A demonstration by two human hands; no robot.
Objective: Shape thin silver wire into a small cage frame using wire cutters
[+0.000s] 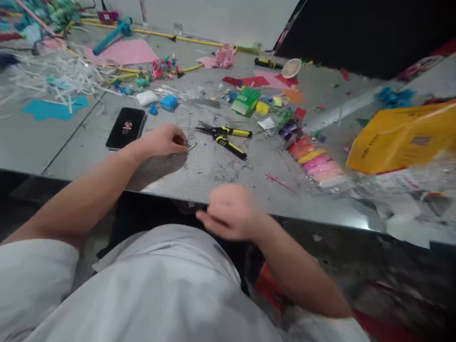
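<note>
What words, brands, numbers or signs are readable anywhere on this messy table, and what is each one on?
No word, brand or number reads clearly.
Yellow bag: dark print and a square, code-like patch; too blurred to read.
Phone: tiny marks under a small pinkish picture on the dark screen; too small to read.
Green box: pale marks; too blurred to read.

A head-worn camera looks forward and down over the nearby table (199, 173).
</note>
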